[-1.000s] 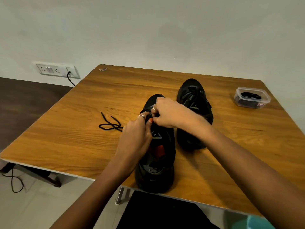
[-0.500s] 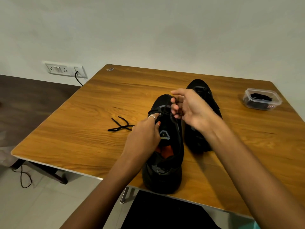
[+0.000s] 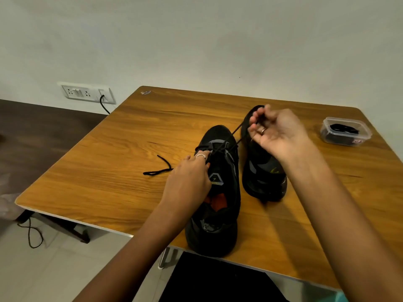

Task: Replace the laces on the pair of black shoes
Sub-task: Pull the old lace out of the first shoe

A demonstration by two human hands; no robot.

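Note:
Two black shoes stand side by side on the wooden table (image 3: 109,171). The near shoe (image 3: 218,214) has its heel at the table's front edge; the other shoe (image 3: 263,179) sits to its right and further back. My left hand (image 3: 189,177) rests on the near shoe's tongue and pinches at the eyelets. My right hand (image 3: 277,134) is raised above the far shoe and pinches a black lace (image 3: 231,138), which runs taut down to the near shoe's front eyelets. The lace's other end (image 3: 159,168) trails on the table left of the shoe.
A clear plastic box (image 3: 345,131) holding black laces sits at the table's far right. A wall socket (image 3: 87,92) with a plugged cable is on the wall at left. A dark object (image 3: 218,280) lies below the table's front edge.
My right hand has drawn up and to the right, pulling the lace out through the front eyelets. The loose end on the table has shortened. My left hand stays on the shoe.

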